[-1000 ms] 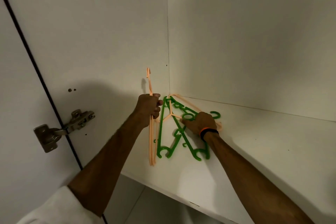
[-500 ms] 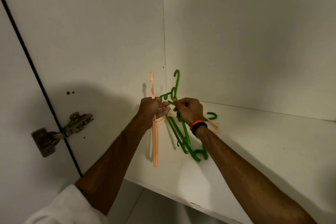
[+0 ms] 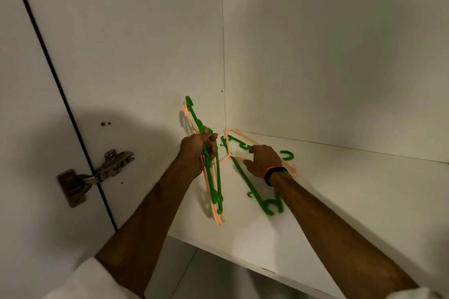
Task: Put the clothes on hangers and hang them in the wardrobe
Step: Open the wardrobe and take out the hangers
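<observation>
My left hand [image 3: 198,149] is shut on a bundle of plastic hangers held upright: a green hanger [image 3: 215,177] in front of peach ones [image 3: 216,213]. Their lower ends touch the white wardrobe shelf [image 3: 340,201]. My right hand [image 3: 263,160], with an orange and black wristband, lies fingers spread on the hangers left flat in the shelf's back corner: another green hanger [image 3: 252,189] and a peach hanger [image 3: 243,137]. No clothes are in view.
The wardrobe's left side wall [image 3: 145,56] and back wall [image 3: 340,43] close in the corner. A metal door hinge [image 3: 97,175] sits at the left on the open door. The shelf's front edge [image 3: 243,260] runs below my arms.
The green hanger that my right hand lifted has passed into my left hand beside the peach ones. My right hand has gone back down onto the hangers lying on the shelf.
</observation>
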